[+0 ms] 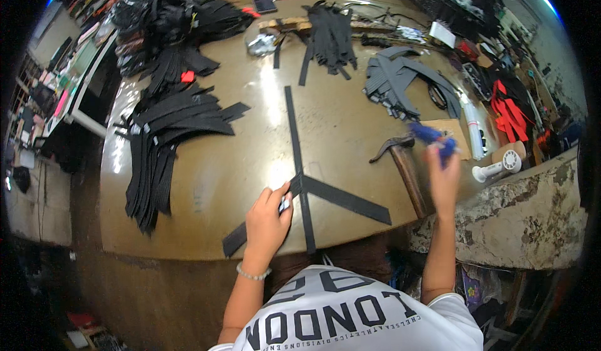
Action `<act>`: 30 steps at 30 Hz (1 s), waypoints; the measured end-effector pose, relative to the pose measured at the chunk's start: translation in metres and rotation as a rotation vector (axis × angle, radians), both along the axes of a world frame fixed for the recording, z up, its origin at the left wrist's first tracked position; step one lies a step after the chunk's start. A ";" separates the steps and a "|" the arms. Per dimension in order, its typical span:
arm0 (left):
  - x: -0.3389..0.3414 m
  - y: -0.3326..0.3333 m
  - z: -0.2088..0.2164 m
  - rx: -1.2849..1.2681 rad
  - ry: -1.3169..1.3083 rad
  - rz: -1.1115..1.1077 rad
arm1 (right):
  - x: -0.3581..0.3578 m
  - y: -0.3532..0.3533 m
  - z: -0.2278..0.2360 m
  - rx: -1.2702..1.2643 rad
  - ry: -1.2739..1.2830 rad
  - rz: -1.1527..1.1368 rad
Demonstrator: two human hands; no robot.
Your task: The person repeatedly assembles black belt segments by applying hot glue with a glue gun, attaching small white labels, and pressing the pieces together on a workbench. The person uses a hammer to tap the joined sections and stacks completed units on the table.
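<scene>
On the table, a long narrow black strap [292, 126] runs away from me. A wider black strap [350, 203] bends into a V across it, and the two meet at the middle. My left hand [268, 218] rests on the V's left arm, its index finger reaching to the crossing. Its other fingers are curled around a small white-and-dark piece, apparently a tag [285, 203]. To the right, my right hand [444, 179] is raised with its fingers closed on a blurred blue object [433, 137] whose kind I cannot make out. Beside that hand lies a hammer [407, 172] with a wooden handle.
Bundles of black straps [156, 144] cover the left side, with more black strips [330, 35] at the back. Grey straps [400, 79] lie at back right. A cardboard piece [447, 135], a white tube [474, 129] and a white spool [498, 166] stand near the right edge.
</scene>
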State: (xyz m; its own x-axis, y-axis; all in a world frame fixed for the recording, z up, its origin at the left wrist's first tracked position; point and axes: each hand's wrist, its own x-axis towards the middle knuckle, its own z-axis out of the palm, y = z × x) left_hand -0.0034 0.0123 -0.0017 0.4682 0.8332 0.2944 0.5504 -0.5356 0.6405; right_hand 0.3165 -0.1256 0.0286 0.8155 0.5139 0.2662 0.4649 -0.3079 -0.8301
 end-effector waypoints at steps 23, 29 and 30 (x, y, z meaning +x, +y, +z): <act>-0.003 -0.018 0.003 -0.003 -0.015 0.008 | 0.069 0.113 -0.032 -0.352 -0.333 0.307; -0.004 -0.016 0.001 0.021 -0.109 -0.004 | 0.054 0.099 -0.013 -0.001 -0.335 0.215; -0.005 -0.015 0.002 0.044 -0.156 -0.009 | 0.045 0.096 -0.009 0.054 -0.341 0.190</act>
State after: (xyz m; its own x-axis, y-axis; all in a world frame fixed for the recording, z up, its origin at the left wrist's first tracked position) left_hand -0.0080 -0.0030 0.0001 0.4210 0.8138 0.4007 0.4412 -0.5697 0.6934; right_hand 0.3619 -0.0295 0.0197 0.5674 0.6248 0.5364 0.7613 -0.1496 -0.6309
